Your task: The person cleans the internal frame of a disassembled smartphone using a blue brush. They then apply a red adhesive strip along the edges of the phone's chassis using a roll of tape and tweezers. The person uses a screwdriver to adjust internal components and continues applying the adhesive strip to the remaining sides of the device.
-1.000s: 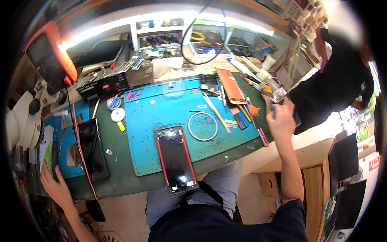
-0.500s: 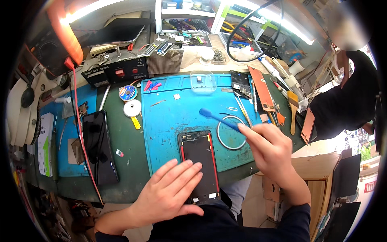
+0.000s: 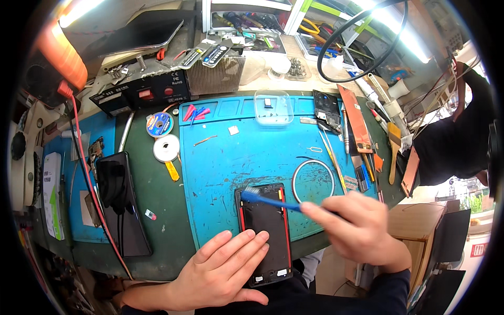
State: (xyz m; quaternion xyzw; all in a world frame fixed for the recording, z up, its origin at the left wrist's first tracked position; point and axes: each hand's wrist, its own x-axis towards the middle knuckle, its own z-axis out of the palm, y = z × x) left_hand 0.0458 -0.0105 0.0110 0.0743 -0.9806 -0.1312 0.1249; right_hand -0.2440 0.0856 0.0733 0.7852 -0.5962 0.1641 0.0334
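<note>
A black phone frame (image 3: 277,236) with red strips along its long edges lies at the mat's near edge. My left hand (image 3: 218,270) is flat on its lower left part, fingers stretched out, covering that side. In my right hand (image 3: 362,226) is a blue toothbrush-like brush (image 3: 270,200), gripped by its handle. The brush head is over the upper left end of the frame; whether the bristles touch it, I cannot tell. Beneath is a blue work mat (image 3: 220,173). Right of the frame lies a thin white cable loop (image 3: 295,181), close to my right hand.
A clear plastic box (image 3: 274,118) holds a small chip. Left of the mat are solder spools (image 3: 166,148) and a dark phone (image 3: 123,205). Tweezers (image 3: 336,157), copper-coloured plates (image 3: 355,118) and a wooden brush (image 3: 394,152) lie at right. Another person's dark clothing (image 3: 451,142) shows far right.
My right hand has lowered the blue brush from above the mat onto or just over the frame's upper end. My left hand stays flat on the frame. The whole view has shifted slightly.
</note>
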